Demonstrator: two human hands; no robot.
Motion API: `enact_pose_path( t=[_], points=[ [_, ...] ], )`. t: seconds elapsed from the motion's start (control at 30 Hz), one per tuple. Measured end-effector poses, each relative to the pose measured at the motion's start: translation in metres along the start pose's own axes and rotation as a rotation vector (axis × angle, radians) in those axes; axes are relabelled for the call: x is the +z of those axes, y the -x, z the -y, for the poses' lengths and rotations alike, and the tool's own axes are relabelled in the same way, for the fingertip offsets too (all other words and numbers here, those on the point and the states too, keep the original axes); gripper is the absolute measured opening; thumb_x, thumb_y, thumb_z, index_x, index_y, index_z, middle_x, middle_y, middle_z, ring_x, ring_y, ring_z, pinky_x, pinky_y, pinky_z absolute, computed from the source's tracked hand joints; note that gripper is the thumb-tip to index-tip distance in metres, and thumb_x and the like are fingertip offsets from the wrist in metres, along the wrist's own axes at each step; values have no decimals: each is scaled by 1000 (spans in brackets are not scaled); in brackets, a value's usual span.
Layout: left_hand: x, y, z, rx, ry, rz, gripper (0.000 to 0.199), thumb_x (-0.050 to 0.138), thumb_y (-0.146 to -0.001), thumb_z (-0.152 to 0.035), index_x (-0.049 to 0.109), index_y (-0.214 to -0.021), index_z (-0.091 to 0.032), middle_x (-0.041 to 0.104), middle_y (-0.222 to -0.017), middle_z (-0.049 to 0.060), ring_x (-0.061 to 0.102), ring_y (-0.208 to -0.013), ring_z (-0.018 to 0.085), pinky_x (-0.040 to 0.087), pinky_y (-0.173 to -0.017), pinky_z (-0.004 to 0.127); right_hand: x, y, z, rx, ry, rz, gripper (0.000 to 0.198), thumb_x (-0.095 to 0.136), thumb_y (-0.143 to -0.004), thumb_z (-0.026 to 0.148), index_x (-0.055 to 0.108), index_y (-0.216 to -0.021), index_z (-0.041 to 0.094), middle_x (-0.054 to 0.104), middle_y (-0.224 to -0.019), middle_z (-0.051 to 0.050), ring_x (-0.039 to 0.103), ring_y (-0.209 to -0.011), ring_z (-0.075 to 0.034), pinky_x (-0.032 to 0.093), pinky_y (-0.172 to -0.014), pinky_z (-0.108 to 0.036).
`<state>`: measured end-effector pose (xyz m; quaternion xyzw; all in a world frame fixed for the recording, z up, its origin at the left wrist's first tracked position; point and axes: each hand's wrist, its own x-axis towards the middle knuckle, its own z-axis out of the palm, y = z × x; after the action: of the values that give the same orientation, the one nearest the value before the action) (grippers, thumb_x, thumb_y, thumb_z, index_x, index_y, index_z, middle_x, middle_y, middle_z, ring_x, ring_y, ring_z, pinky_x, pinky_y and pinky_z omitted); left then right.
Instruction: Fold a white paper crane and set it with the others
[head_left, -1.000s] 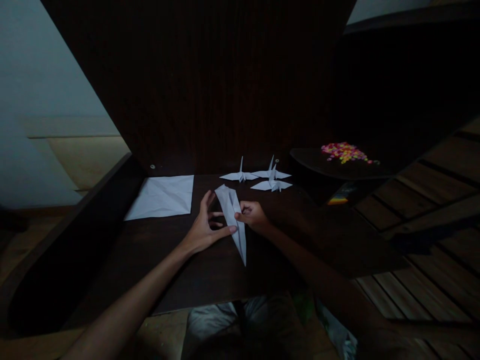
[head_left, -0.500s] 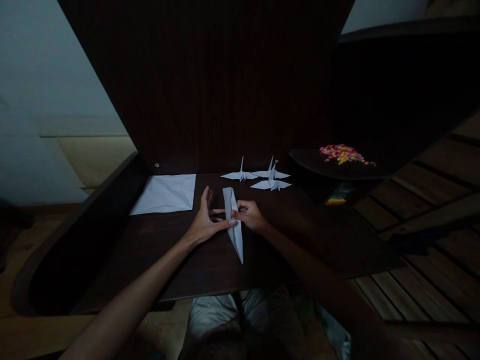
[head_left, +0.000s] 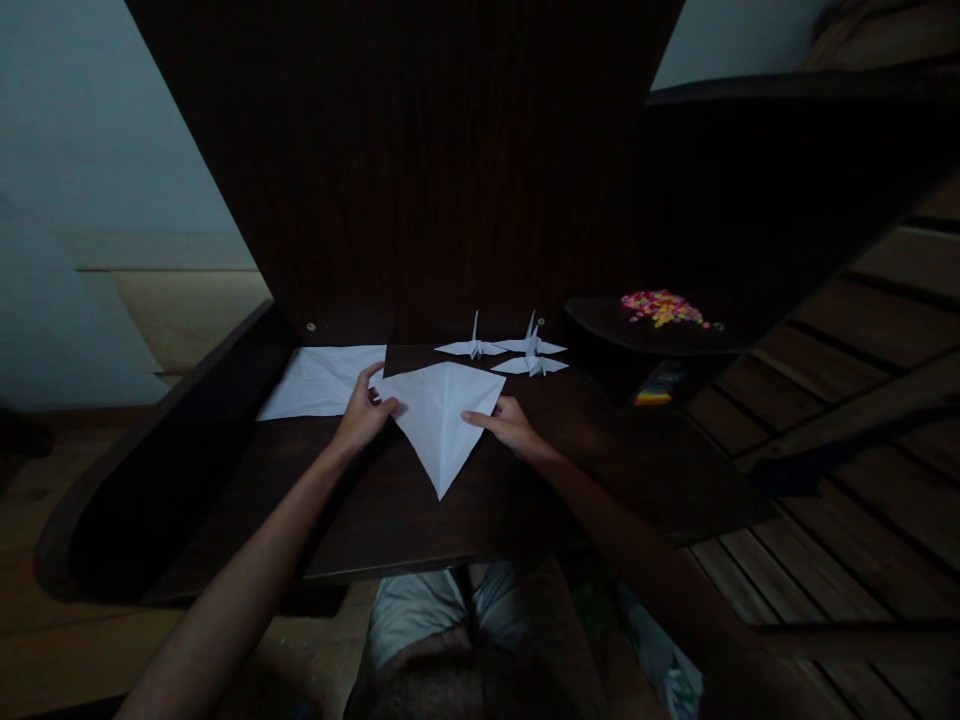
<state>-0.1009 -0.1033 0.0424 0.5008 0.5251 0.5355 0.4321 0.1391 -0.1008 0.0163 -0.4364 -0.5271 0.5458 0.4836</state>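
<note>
A creased sheet of white paper [head_left: 442, 425] is spread between my hands, a fold line running down its middle to a point facing me. My left hand [head_left: 364, 412] pinches its left corner between thumb and fingers. At the right edge, my right hand [head_left: 510, 425] grips the paper, thumb on top and fingers behind it. Just beyond stand three folded paper cranes, a left one [head_left: 475, 347], a rear one [head_left: 529, 343] and a front one [head_left: 532, 365]. Another white sheet [head_left: 319, 382] lies flat to the left, partly behind my left hand.
The dark wooden desk [head_left: 375, 535] has a tall back panel [head_left: 420, 180] and a raised left side [head_left: 150, 480]. On a small shelf at right sits a heap of colourful little pieces [head_left: 664, 308]. Below it is a rainbow-striped item [head_left: 654, 396]. Wooden slats [head_left: 870, 570] lie farther right.
The paper was a narrow folded strip held upright; now it is opened into a wide kite-like shape. My left hand moved left to its corner, and the right hand shifted slightly right.
</note>
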Motion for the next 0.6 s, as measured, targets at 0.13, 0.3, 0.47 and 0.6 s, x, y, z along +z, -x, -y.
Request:
enact_pose_path(
  t=[0.13,0.3,0.47,0.6],
  points=[
    [-10,-6,0,-17,-110,-64,76,75,-53,-13,55,-126,-19,44,-56,-8,44,-50,12,37,-51,23,-12,7,1,103,1,28,35,85,-52,22,68,-81,12,73,-79,-6,67,-62,-18,55,-46,-26],
    [-19,-7,-4,67,-192,80,53,76,-52,-17,70,-105,-19,46,-52,-6,39,-46,11,32,-48,23,-21,11,5,196,-66,4,24,81,-55,13,68,-75,11,71,-73,-4,65,-57,-15,58,-44,-25],
    [-26,-4,-3,99,-259,181,44,77,-54,-26,71,-97,-18,60,-67,-2,39,-48,9,31,-47,22,-28,10,9,201,-65,-2,20,75,-63,14,68,-82,13,72,-86,-7,68,-70,-17,60,-53,-26],
    [-33,0,-2,66,-347,208,49,78,-56,-32,70,-102,-17,50,-56,-6,35,-46,9,27,-45,21,-31,4,10,205,-61,-58,19,69,-69,19,66,-88,16,72,-88,-5,67,-73,-16,59,-58,-27]
  ],
)
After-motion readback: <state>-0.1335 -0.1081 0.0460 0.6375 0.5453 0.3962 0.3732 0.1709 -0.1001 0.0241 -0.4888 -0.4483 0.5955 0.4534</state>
